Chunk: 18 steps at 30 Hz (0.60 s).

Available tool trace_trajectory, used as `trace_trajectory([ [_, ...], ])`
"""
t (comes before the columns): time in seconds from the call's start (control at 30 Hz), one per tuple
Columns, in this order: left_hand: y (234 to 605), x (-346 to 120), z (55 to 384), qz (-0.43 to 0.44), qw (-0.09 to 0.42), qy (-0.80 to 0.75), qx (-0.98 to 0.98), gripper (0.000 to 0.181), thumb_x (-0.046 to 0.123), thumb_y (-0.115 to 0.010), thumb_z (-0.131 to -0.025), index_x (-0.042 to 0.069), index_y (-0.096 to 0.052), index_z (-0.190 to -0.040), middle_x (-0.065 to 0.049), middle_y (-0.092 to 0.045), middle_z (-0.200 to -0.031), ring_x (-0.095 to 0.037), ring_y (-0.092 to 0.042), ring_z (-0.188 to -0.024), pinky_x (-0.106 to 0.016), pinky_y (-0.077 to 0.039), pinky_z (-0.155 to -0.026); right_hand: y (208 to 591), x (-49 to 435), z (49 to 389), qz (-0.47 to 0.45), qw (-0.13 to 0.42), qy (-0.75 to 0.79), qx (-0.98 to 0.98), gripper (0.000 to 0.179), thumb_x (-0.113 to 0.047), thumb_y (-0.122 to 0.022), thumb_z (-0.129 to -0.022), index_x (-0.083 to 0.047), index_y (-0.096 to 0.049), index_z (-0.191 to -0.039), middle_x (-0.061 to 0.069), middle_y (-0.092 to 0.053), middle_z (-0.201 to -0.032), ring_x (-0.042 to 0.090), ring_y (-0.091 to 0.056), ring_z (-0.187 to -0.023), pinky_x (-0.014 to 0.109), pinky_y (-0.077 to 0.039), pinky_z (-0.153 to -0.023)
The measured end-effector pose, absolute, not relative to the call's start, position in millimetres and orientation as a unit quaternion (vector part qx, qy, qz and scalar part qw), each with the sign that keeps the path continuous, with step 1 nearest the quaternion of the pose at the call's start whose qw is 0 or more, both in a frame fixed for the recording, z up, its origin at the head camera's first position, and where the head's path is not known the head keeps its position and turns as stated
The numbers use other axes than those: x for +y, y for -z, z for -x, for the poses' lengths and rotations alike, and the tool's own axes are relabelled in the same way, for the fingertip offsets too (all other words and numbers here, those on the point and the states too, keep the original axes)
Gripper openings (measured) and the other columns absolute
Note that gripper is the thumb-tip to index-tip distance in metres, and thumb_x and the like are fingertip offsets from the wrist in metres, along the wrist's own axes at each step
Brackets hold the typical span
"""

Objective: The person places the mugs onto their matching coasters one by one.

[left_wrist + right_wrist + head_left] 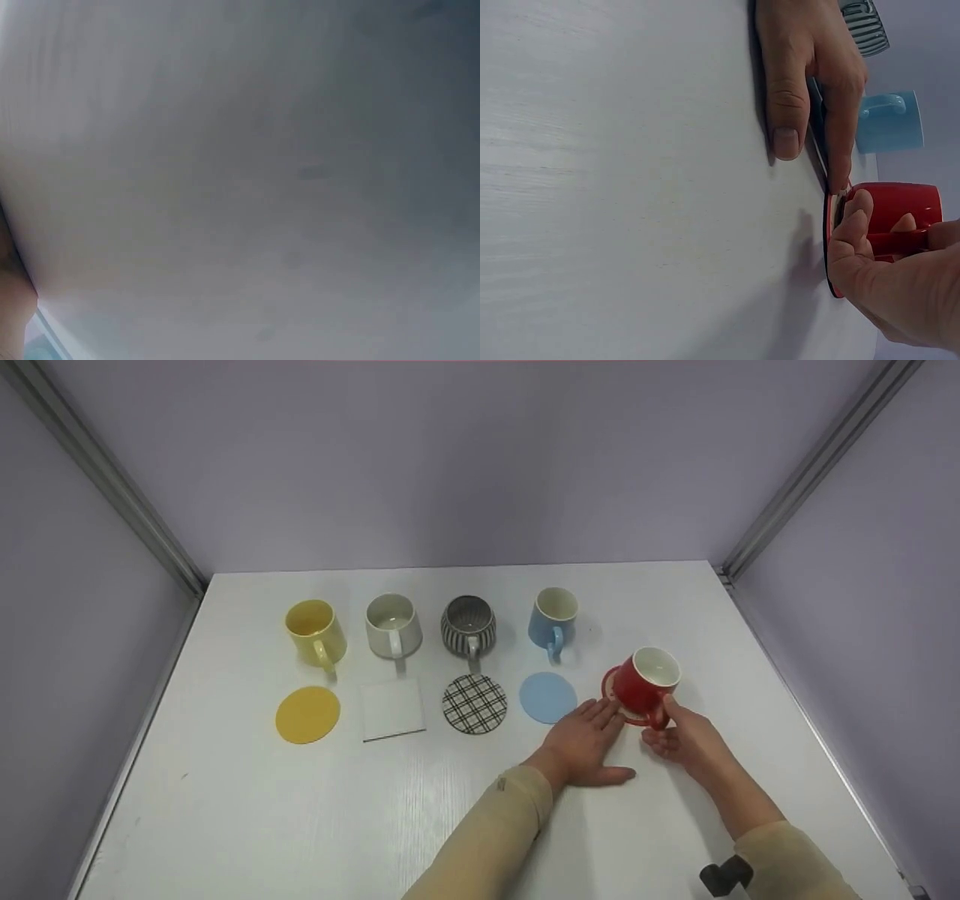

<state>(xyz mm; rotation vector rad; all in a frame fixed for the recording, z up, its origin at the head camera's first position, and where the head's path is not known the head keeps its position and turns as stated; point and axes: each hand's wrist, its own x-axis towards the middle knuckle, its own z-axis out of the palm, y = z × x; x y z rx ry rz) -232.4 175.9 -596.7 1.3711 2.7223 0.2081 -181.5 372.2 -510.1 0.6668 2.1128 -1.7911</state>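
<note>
A red mug with a white inside is at the right, over a red round coaster. My right hand pinches the mug's handle between thumb and fingers. In the right wrist view, the red mug is close to the coaster; whether its base touches is hidden by fingers. Palm down on the table, my left hand has straight fingers, its fingertips at the coaster's near left edge. The left wrist view is mostly blurred pale surface.
Along the back stand a yellow mug, a white mug, a striped grey mug and a light blue mug. Before them lie a yellow coaster, a white square coaster, a checked coaster and a blue coaster.
</note>
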Motion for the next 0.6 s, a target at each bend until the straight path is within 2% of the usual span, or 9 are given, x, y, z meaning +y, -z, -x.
trace_trajectory([
  [0.1, 597.4, 176.1, 232.1, -0.448, 0.043, -0.066, 0.891, 0.100, 0.085, -0.030, -0.097, 0.021, -0.017, -0.172, 0.003, -0.011, -0.177, -0.012, -0.007, -0.162, -0.028, -0.001, -0.128, 510.6, 372.2, 181.6, -0.233, 0.147, 0.622, 0.733, 0.063, -0.050, -0.038, -0.114, 0.006, -0.045, -0.141, 0.010, -0.072, -0.100, 0.015, -0.072, -0.088, 0.026, -0.060, -0.082],
  [0.3, 596.9, 176.3, 231.0, -0.445, 0.049, -0.064, 0.892, 0.099, 0.085, -0.031, -0.097, 0.021, -0.018, -0.172, 0.003, -0.011, -0.177, -0.013, -0.007, -0.162, -0.029, -0.002, -0.128, 512.0, 372.2, 182.1, -0.235, 0.147, 0.637, 0.719, 0.051, -0.047, -0.040, -0.114, 0.003, -0.051, -0.121, 0.012, -0.071, -0.099, 0.017, -0.073, -0.089, 0.028, -0.061, -0.083],
  [0.6, 595.9, 176.6, 231.5, -0.440, 0.057, -0.064, 0.894, 0.099, 0.085, -0.032, -0.097, 0.022, -0.018, -0.172, 0.004, -0.010, -0.177, -0.012, -0.006, -0.162, -0.028, -0.002, -0.128, 513.7, 371.1, 182.5, -0.232, 0.147, 0.627, 0.729, 0.053, -0.048, -0.038, -0.115, 0.003, -0.051, -0.125, 0.011, -0.071, -0.099, 0.017, -0.071, -0.087, 0.028, -0.061, -0.082],
])
